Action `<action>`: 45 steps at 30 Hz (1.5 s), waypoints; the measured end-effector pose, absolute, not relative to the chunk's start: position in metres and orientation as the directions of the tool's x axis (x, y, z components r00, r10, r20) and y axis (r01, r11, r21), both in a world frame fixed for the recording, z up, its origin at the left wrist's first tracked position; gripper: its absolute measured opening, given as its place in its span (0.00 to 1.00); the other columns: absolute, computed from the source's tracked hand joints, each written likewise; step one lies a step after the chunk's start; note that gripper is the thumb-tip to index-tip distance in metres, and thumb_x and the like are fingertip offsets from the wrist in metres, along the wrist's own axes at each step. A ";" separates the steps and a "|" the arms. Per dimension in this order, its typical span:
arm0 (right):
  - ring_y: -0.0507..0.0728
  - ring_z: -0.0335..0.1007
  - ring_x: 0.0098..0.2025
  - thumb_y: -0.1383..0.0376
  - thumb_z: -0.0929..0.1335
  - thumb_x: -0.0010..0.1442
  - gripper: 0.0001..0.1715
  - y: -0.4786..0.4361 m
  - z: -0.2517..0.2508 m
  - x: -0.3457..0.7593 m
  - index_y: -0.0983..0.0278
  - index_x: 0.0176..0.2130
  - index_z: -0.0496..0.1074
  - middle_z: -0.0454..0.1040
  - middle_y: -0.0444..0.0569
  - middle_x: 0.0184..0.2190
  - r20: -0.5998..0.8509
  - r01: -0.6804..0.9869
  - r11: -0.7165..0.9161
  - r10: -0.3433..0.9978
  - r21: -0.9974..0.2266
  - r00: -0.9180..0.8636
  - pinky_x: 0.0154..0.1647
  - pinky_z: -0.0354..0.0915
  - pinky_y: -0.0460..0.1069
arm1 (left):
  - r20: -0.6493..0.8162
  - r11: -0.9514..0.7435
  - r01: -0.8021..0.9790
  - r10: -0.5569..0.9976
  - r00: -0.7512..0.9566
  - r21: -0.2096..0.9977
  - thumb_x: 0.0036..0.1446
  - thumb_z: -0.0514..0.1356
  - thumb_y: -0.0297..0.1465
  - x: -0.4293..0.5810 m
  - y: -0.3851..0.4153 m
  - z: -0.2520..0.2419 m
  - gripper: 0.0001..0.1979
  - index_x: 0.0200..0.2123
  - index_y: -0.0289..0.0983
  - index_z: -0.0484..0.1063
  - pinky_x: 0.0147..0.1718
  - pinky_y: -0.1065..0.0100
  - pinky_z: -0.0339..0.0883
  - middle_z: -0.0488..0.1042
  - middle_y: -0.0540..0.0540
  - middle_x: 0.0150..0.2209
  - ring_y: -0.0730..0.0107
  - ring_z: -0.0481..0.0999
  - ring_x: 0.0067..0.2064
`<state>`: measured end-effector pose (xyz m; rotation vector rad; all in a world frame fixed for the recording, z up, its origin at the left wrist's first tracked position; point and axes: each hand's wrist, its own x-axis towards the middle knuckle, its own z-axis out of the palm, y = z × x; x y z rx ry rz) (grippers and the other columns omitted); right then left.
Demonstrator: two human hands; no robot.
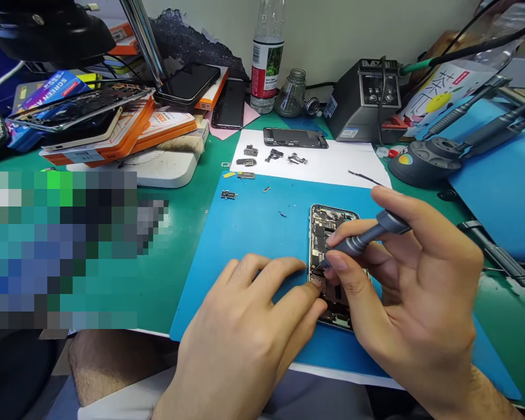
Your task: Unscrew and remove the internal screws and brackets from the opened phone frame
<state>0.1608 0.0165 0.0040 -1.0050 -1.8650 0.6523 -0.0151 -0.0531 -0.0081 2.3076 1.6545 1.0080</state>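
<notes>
An opened smartphone point(319, 227) lies on the blue mat, its inner boards and battery area bared. My left hand point(254, 321) is at the phone's left edge, fingers bent and fingertips pressed on its frame and inside, holding it. In my right hand point(402, 286) a grey precision screwdriver point(359, 240) is pinched between thumb and fingers. Its handle end rests against the raised index finger, and its tip points down at the phone's left side, close to my left fingertips. My right hand covers the phone's right part.
Small phone parts point(246, 162) and a dark phone battery point(295, 138) lie on white paper behind the blue mat point(245, 233). At right are a screwdriver stand point(433, 157) and a black device point(363, 102). Stacked boxes and phones point(109, 128) stand left; a bottle point(266, 70) stands behind.
</notes>
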 end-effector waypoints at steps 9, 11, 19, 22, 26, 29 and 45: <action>0.57 0.81 0.46 0.71 0.73 0.70 0.46 0.016 0.000 0.163 0.37 0.75 0.59 0.74 0.46 0.65 0.462 0.371 0.553 0.831 -0.746 -0.311 0.42 0.83 0.55 | 0.432 -0.391 0.796 0.883 0.184 0.462 0.80 0.56 0.33 -0.016 -0.055 -0.009 0.13 0.55 0.42 0.82 0.46 0.54 0.74 0.83 0.50 0.58 0.58 0.76 0.49; 0.59 0.82 0.50 0.72 0.74 0.69 0.48 0.019 0.000 0.164 0.39 0.75 0.60 0.74 0.46 0.67 0.506 0.380 0.611 0.791 -0.695 -0.345 0.46 0.84 0.57 | 0.432 -0.393 0.795 0.883 0.185 0.462 0.80 0.56 0.33 -0.016 -0.055 -0.009 0.13 0.54 0.42 0.82 0.46 0.54 0.74 0.83 0.50 0.58 0.59 0.76 0.49; 0.56 0.83 0.43 0.76 0.74 0.66 0.40 0.033 0.007 0.168 0.52 0.72 0.72 0.85 0.41 0.57 0.752 0.389 0.839 0.526 -0.381 -0.397 0.46 0.80 0.54 | 0.448 -0.391 0.801 0.877 0.174 0.454 0.80 0.57 0.34 -0.015 -0.055 -0.010 0.12 0.54 0.43 0.82 0.46 0.56 0.73 0.83 0.50 0.57 0.59 0.76 0.49; 0.56 0.83 0.49 0.74 0.73 0.68 0.38 0.033 0.007 0.168 0.52 0.71 0.72 0.84 0.40 0.58 0.732 0.392 0.821 0.558 -0.415 -0.391 0.51 0.79 0.54 | 0.446 -0.389 0.801 0.878 0.173 0.455 0.80 0.57 0.34 -0.015 -0.055 -0.010 0.12 0.53 0.43 0.82 0.46 0.56 0.73 0.83 0.51 0.57 0.59 0.76 0.48; 0.55 0.83 0.45 0.74 0.75 0.67 0.39 0.030 0.007 0.168 0.50 0.70 0.73 0.84 0.39 0.60 0.746 0.421 0.813 0.557 -0.402 -0.365 0.48 0.80 0.53 | 0.440 -0.391 0.800 0.880 0.180 0.455 0.80 0.57 0.33 -0.014 -0.055 -0.010 0.13 0.54 0.42 0.82 0.46 0.55 0.72 0.83 0.50 0.56 0.59 0.75 0.48; 0.57 0.84 0.47 0.72 0.73 0.69 0.37 0.029 0.011 0.167 0.48 0.72 0.72 0.84 0.40 0.59 0.719 0.419 0.804 0.578 -0.422 -0.385 0.47 0.80 0.54 | 0.436 -0.393 0.795 0.881 0.182 0.463 0.80 0.57 0.34 -0.014 -0.055 -0.010 0.12 0.54 0.42 0.82 0.47 0.56 0.72 0.83 0.50 0.57 0.59 0.75 0.49; 0.54 0.80 0.44 0.72 0.75 0.68 0.27 0.029 0.015 0.170 0.54 0.63 0.81 0.85 0.43 0.50 0.715 0.494 0.760 0.614 -0.423 -0.333 0.47 0.77 0.50 | 0.443 -0.392 0.791 0.880 0.173 0.470 0.80 0.58 0.33 -0.014 -0.054 -0.009 0.12 0.53 0.43 0.83 0.46 0.56 0.72 0.83 0.51 0.56 0.61 0.76 0.48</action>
